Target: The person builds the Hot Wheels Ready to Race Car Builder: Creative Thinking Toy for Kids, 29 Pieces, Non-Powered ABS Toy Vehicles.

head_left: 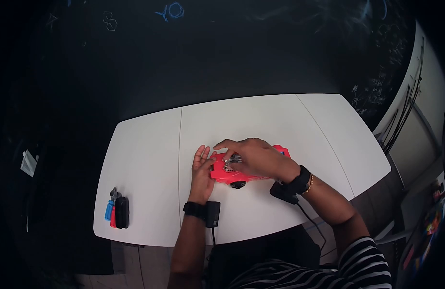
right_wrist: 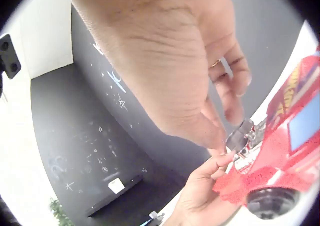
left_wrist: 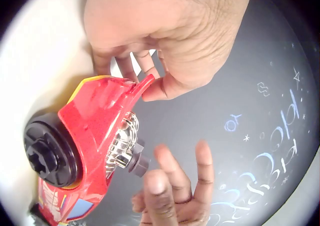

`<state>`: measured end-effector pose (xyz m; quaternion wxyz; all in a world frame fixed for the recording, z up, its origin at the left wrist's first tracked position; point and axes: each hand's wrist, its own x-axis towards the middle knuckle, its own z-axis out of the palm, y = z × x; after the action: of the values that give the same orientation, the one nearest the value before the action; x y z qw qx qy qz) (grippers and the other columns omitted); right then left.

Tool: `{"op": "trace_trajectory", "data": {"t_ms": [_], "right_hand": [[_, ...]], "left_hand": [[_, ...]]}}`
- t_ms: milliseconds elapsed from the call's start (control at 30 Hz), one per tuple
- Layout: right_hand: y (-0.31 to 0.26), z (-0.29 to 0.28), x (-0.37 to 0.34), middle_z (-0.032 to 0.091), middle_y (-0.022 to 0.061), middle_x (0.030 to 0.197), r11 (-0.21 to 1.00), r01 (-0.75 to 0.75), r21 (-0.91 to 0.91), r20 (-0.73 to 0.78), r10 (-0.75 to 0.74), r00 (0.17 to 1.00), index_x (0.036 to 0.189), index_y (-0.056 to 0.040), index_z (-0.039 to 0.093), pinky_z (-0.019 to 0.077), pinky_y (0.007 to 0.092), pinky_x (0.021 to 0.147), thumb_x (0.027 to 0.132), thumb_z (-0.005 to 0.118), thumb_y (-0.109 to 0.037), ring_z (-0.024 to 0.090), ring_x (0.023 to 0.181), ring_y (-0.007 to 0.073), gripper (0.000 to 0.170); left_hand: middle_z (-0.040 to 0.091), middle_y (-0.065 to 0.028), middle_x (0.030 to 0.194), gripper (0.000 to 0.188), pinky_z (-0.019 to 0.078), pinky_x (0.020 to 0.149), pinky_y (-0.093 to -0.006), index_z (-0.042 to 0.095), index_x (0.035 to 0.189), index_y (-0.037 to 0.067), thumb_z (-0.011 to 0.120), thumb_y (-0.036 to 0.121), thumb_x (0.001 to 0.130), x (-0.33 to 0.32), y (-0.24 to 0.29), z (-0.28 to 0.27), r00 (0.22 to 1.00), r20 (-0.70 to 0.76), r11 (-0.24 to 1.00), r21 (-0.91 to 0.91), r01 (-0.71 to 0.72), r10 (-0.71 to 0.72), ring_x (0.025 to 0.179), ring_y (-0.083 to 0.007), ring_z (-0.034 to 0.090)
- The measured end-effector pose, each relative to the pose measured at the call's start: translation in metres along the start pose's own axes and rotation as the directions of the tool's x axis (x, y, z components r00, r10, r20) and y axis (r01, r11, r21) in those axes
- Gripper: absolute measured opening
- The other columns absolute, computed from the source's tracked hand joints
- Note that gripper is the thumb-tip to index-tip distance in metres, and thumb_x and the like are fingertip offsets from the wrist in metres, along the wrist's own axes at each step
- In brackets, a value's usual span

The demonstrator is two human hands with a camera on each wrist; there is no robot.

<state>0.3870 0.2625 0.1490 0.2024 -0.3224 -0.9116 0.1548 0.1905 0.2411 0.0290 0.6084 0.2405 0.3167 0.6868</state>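
Note:
A red toy car [head_left: 223, 176] with black wheels and a chrome engine [left_wrist: 119, 148] on its hood stands on the table. My left hand [head_left: 202, 177] holds its front end; in the left wrist view the thumb lies on the front edge and the fingers reach round the far side. Over the hood is my right hand [head_left: 263, 158], its fingers spread and the thumb close to the engine. A dark grey cylindrical piece [right_wrist: 240, 136] juts from the engine beside the right fingertips. Part of the car's rear is hidden under the right hand in the head view.
At the table's left lie a blue-handled tool [head_left: 108, 210], a red-handled tool [head_left: 113, 217] and a black case [head_left: 122, 212]. The white table [head_left: 145, 159] backs onto a black chalkboard wall [head_left: 261, 53]. Cables hang from both wrist cameras.

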Motion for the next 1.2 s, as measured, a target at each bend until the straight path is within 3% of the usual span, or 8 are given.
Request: {"op": "trace_trajectory", "data": {"t_ms": [267, 467, 567, 733, 867, 933, 1067, 1200], "right_hand": [[-0.014, 0.002, 0.012, 0.078, 0.0064, 0.095, 0.964, -0.126, -0.233, 0.054, 0.142, 0.988, 0.134, -0.0143, 0.061, 0.0574, 0.0368, 0.085, 0.089, 0.075, -0.016, 0.076, 0.086, 0.0271, 0.048], [0.012, 0.005, 0.004, 0.076, 0.0117, 0.085, 0.985, 0.169, -0.016, -0.016, -0.169, 0.985, 0.123, -0.0112, 0.066, 0.0568, 0.0385, 0.082, 0.086, 0.072, -0.015, 0.074, 0.085, 0.0302, 0.038], [0.006, 0.0, 0.001, 0.075, 0.0128, 0.083, 0.991, 0.125, 0.037, 0.016, -0.126, 0.992, 0.118, -0.0115, 0.068, 0.0568, 0.0385, 0.081, 0.087, 0.071, -0.015, 0.074, 0.084, 0.0302, 0.031], [-0.006, 0.003, 0.005, 0.077, 0.008, 0.083, 0.96, -0.048, -0.276, -0.026, 0.043, 0.999, 0.116, -0.0109, 0.07, 0.0571, 0.0373, 0.08, 0.09, 0.071, -0.015, 0.075, 0.083, 0.0257, 0.026], [-0.006, -0.003, 0.002, 0.077, 0.0082, 0.088, 0.98, -0.1, -0.173, -0.03, 0.096, 0.995, 0.115, -0.0111, 0.071, 0.0571, 0.0375, 0.081, 0.091, 0.07, -0.015, 0.075, 0.084, 0.0249, 0.025], [0.0, -0.004, -0.001, 0.076, 0.0106, 0.088, 0.986, 0.169, 0.002, -0.076, -0.168, 0.983, 0.11, -0.0095, 0.071, 0.0569, 0.0372, 0.081, 0.087, 0.072, -0.012, 0.074, 0.086, 0.0292, 0.024], [0.009, 0.0, -0.002, 0.076, 0.01, 0.092, 0.983, 0.182, 0.024, 0.004, -0.182, 0.983, 0.11, -0.0091, 0.071, 0.0566, 0.0371, 0.08, 0.086, 0.075, -0.014, 0.074, 0.089, 0.0291, 0.025], [-0.012, -0.008, 0.003, 0.077, 0.0094, 0.097, 0.99, -0.048, -0.132, 0.054, 0.055, 0.997, 0.113, -0.0103, 0.071, 0.0564, 0.0368, 0.081, 0.086, 0.076, -0.015, 0.074, 0.089, 0.027, 0.028]], "left_hand": [[0.042, -0.008, 0.15, 0.061, 0.0463, 0.11, -0.0384, 0.041, 0.149, 0.011, 0.058, -0.006, 0.093, 0.002, 0.0, -0.005, 1.0, 0.011, 0.998, 0.055, 0.013, -0.013, 0.139, -0.0226, 0.046], [0.042, -0.0076, 0.149, 0.062, 0.0466, 0.11, -0.0377, 0.041, 0.149, 0.011, 0.058, -0.007, 0.092, -0.001, 0.002, 0.003, 1.0, -0.021, 1.0, 0.017, 0.016, -0.015, 0.137, -0.0222, 0.047], [0.041, -0.0077, 0.15, 0.062, 0.0465, 0.11, -0.0378, 0.04, 0.15, 0.011, 0.058, -0.007, 0.093, 0.0, 0.001, 0.003, 1.0, -0.008, 1.0, 0.024, 0.011, -0.01, 0.136, -0.0223, 0.047], [0.042, -0.0076, 0.149, 0.062, 0.0467, 0.11, -0.0378, 0.04, 0.15, 0.011, 0.058, -0.007, 0.093, 0.0, -0.001, 0.0, 1.0, 0.006, 1.0, 0.011, 0.001, -0.001, 0.136, -0.0221, 0.047], [0.042, -0.0076, 0.149, 0.062, 0.0468, 0.11, -0.0376, 0.04, 0.15, 0.011, 0.058, -0.007, 0.093, -0.001, 0.001, 0.002, 1.0, 0.0, 1.0, 0.001, 0.007, -0.007, 0.136, -0.0222, 0.047], [0.041, -0.0077, 0.149, 0.062, 0.0469, 0.11, -0.0377, 0.04, 0.15, 0.012, 0.058, -0.007, 0.093, -0.002, 0.002, 0.005, 1.0, -0.019, 1.0, 0.011, 0.014, -0.014, 0.137, -0.0226, 0.047], [0.042, -0.0076, 0.149, 0.062, 0.0469, 0.11, -0.038, 0.041, 0.15, 0.012, 0.058, -0.007, 0.094, 0.0, 0.0, 0.003, 1.0, -0.014, 1.0, 0.011, 0.007, -0.007, 0.136, -0.0228, 0.048], [0.041, -0.0078, 0.15, 0.061, 0.0465, 0.111, -0.0386, 0.04, 0.15, 0.012, 0.057, -0.006, 0.094, -0.001, 0.0, 0.001, 1.0, -0.002, 1.0, 0.014, 0.004, -0.004, 0.137, -0.0229, 0.047]]}}
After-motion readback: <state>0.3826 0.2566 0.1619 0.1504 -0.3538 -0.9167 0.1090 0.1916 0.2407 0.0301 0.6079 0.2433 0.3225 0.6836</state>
